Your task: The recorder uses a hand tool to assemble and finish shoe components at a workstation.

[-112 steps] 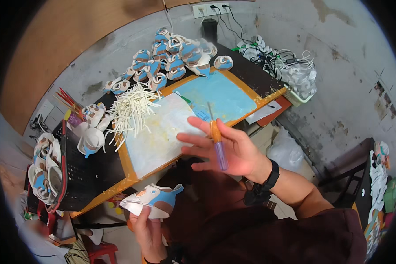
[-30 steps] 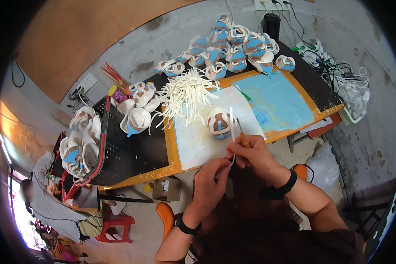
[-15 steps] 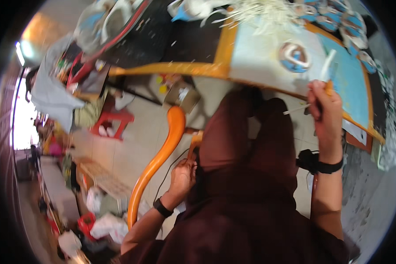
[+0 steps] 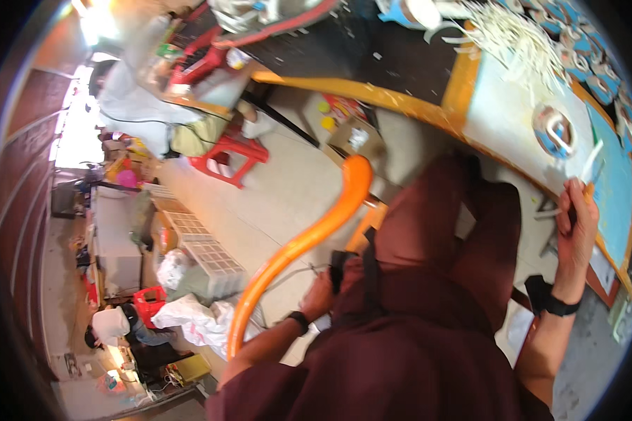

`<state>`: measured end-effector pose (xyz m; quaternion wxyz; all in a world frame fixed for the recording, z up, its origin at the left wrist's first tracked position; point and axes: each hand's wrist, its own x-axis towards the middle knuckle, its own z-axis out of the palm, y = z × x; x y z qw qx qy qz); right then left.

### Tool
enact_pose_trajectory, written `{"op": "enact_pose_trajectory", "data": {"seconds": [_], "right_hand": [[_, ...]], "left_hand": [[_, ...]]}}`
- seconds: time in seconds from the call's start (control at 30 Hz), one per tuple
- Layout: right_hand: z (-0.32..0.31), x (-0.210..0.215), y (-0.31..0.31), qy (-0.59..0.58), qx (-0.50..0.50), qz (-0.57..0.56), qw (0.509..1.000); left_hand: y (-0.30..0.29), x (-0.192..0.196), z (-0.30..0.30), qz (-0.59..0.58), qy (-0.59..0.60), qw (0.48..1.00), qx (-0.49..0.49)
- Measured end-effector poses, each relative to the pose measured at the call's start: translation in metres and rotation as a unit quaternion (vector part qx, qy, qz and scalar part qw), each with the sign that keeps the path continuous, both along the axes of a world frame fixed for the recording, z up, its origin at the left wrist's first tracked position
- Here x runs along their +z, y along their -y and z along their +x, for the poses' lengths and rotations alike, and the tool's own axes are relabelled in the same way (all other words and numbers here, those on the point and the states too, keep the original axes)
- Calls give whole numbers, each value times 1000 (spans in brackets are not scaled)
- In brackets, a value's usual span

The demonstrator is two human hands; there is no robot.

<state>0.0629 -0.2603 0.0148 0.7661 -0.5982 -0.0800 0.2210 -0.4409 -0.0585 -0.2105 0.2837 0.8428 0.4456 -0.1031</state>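
My right hand [image 4: 576, 219] rests at the table's near edge, closed on a thin brush [image 4: 591, 168] with an orange collar and a pale tip. Just beyond it a round blue-and-white shoe piece [image 4: 555, 130] lies on a white sheet [image 4: 502, 116]. My left hand [image 4: 321, 295], with a dark wristband, is down by my left hip. Its fingers curl at a small black object [image 4: 340, 263] beside the curved orange chair back [image 4: 309, 238]; the grip itself is hidden. My dark red clothing fills the lower middle.
The table's orange rim [image 4: 400, 97] runs across the top, with a heap of white strips [image 4: 514, 34] and a blue mat [image 4: 614, 193]. On the floor: a cardboard box [image 4: 351, 137], a red stool [image 4: 225, 151], white crates [image 4: 211, 256], a red basket [image 4: 147, 303], white bags [image 4: 193, 319].
My head has turned down and to the left, away from the table. My left hand left the table for my hip. My right hand stays at the table edge with the brush.
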Motion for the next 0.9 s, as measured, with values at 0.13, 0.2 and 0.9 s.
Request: {"op": "enact_pose_trajectory", "data": {"seconds": [0.13,0.2,0.9], "right_hand": [[2,-12,5,0,-11,-29,1000],[2,-21,7,-5,2,-14,1000],[-4,-17,-1,16,16,-38,999]], "left_hand": [[5,-3,35,57,-84,995,13],[6,8,46,55,-90,994,33],[-8,18,74,75,-36,995,64]]}}
